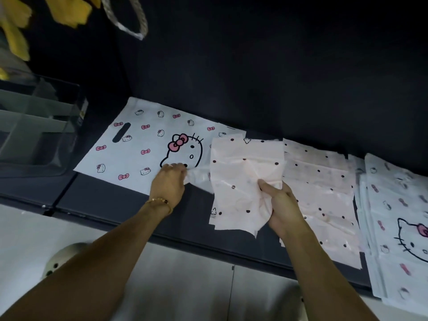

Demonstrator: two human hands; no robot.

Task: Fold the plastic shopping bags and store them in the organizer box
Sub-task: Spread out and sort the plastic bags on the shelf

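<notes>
A white cat-print bag lies flat on the dark counter, its handle hole at the left. My left hand pinches a fold of plastic at that bag's near right edge. My right hand grips a pale pink dotted bag, held up crumpled over the counter's middle. A clear organizer box with dividers stands at the far left.
A stack of pink dotted bags lies right of my right hand. Further right lies a pile of white cat-print bags, reaching past the counter edge. Yellow cloth and a rope handle hang above.
</notes>
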